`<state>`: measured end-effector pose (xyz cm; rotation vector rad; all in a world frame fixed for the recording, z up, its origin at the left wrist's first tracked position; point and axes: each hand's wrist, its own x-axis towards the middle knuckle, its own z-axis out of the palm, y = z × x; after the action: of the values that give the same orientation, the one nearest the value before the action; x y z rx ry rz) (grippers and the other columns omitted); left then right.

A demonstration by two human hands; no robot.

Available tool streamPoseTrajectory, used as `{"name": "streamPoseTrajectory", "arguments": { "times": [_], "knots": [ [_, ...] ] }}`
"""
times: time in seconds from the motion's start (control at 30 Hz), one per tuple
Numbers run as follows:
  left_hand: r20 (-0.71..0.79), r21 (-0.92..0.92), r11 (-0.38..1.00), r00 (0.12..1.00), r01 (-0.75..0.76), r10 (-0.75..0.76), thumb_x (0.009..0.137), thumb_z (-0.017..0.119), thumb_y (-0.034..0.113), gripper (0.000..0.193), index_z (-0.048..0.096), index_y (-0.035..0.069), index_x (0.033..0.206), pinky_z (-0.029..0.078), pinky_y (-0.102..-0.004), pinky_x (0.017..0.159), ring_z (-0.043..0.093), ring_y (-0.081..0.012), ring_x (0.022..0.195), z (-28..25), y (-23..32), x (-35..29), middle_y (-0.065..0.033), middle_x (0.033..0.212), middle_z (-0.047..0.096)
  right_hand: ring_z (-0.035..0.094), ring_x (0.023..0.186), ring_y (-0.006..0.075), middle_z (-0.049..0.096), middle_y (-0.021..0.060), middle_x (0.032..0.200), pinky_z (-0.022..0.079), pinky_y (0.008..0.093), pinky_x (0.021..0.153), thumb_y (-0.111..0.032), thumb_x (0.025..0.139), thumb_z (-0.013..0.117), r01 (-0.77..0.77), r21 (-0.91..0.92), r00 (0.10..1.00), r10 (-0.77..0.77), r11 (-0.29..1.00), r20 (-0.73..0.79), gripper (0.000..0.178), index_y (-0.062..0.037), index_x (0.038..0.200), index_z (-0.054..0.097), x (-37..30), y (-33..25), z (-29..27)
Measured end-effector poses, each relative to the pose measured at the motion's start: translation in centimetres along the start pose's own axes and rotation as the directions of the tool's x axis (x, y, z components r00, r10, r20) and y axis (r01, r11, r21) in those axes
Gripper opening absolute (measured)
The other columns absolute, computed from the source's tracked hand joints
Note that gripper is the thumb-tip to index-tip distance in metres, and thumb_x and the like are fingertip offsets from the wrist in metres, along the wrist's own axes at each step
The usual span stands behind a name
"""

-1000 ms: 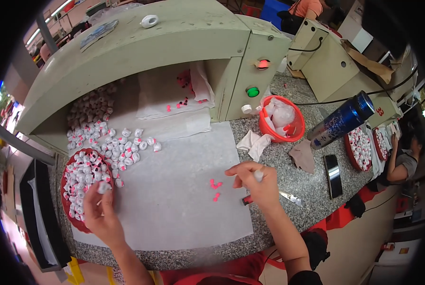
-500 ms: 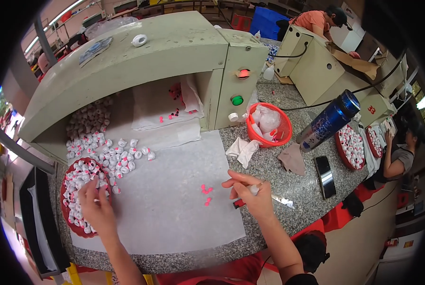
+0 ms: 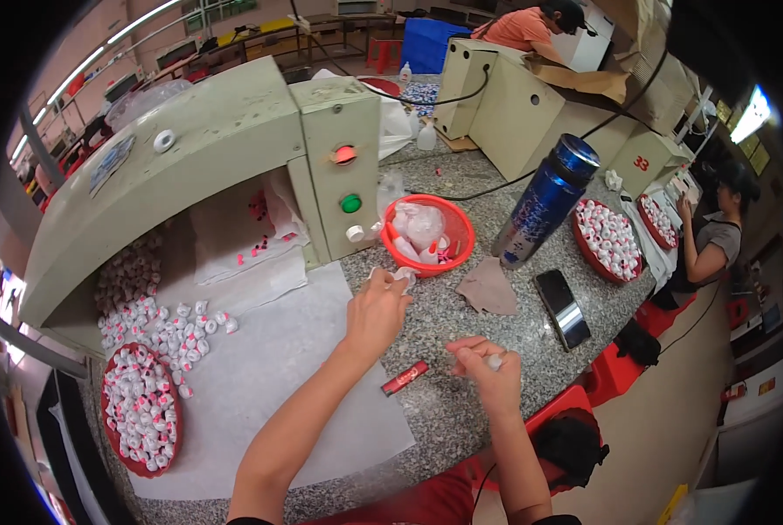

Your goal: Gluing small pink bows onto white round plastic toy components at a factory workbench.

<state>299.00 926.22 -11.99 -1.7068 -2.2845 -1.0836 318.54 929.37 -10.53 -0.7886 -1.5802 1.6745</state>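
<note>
My left hand [image 3: 378,311] reaches across the paper to the front of an orange-red basket [image 3: 389,249]. Its fingers are closed on a crumpled white cloth [image 3: 405,276]. Over the granite table's right part, my right hand [image 3: 488,372] is closed round a small object with a whitish end [image 3: 494,360]; the fingers hide the rest. Between the hands lies a red tube [image 3: 405,378]. A dark red bowl [image 3: 180,437] at the left is heaped with small white pieces [image 3: 142,402] bearing pink spots. My left forearm covers part of the white paper sheet [image 3: 321,464].
A greenish metal machine [image 3: 190,122] with an open chamber holds more white pieces. Further right are a grey-brown cloth [image 3: 488,289], a blue bottle [image 3: 545,201], a phone [image 3: 562,308] and a filled bowl [image 3: 608,241]. Two other people work beyond: one at the back, one at far right.
My left hand has left the bowl of white pieces and moved right to the white cloth. The view has swung right. The red tube now shows fully, and the loose pink bits no longer show.
</note>
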Motion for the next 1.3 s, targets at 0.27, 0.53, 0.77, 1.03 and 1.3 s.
{"name": "streamPoseTrajectory", "arguments": {
  "times": [0.27,0.53,0.77,1.03,1.3],
  "knots": [
    [0.048,-0.09,0.97,0.972,-0.226,0.231,0.072,0.064,0.014,0.029,0.061,0.009,0.1,0.048,-0.0388,0.063,0.057,-0.0265,0.073,3.6,4.1,1.2,-0.0095,0.089,0.054,0.058,0.066,0.0101,0.06,0.0125,0.101,0.049,0.0214,0.06,0.005,0.076,0.053,-0.06,0.104,0.99,0.072,0.993,-0.12,0.04,0.0034,0.116,0.049,-0.2,-0.4,-3.4],
    [0.221,-0.279,0.956,0.963,-0.086,0.151,0.073,0.063,0.011,0.017,0.066,0.005,0.089,0.045,-0.0342,0.064,0.056,-0.0241,0.076,8.2,6.7,3.8,-0.0086,0.089,0.055,0.058,0.064,0.0101,0.061,0.0131,0.099,0.049,0.0209,0.057,0.006,0.076,0.051,-0.041,0.107,0.981,0.061,0.993,-0.186,0.039,0.0039,0.114,0.05,-0.9,-0.1,-5.6],
    [0.166,-0.658,0.75,0.958,-0.071,0.236,0.073,0.063,0.008,0.013,0.067,0.004,0.085,0.043,-0.0274,0.066,0.053,-0.0161,0.073,3.7,11.1,0.8,-0.0053,0.079,0.056,0.059,0.062,0.0119,0.062,0.0126,0.087,0.048,0.022,0.055,0.004,0.074,0.053,-0.127,0.02,0.99,0.128,0.992,-0.059,0.027,0.0047,0.102,0.054,-0.4,0.2,-6.3],
    [0.257,-0.71,0.69,0.964,0.141,0.068,0.073,0.063,0.008,0.014,0.067,0.003,0.085,0.044,-0.0278,0.072,0.054,-0.0196,0.085,1.9,8.8,0.0,-0.0071,0.082,0.056,0.06,0.065,0.0145,0.061,0.0136,0.093,0.048,0.0233,0.053,0.004,0.072,0.053,-0.054,0.136,0.997,0.046,0.989,0.067,0.034,0.0033,0.106,0.053,-2.7,-4.6,-3.9],
    [0.078,-0.2,0.975,0.991,-0.095,0.112,0.072,0.061,0.006,0.055,0.042,0.008,0.123,0.045,-0.0381,0.079,0.05,-0.0328,0.099,0.4,6.3,-2.1,-0.0174,0.112,0.045,0.054,0.056,0.0121,0.056,0.0114,0.092,0.044,0.0207,0.053,0.002,0.068,0.052,0.132,0.16,0.99,-0.122,0.978,-0.075,0.053,0.0014,0.12,0.043,-1.6,-8.1,0.4]
  ]
}}
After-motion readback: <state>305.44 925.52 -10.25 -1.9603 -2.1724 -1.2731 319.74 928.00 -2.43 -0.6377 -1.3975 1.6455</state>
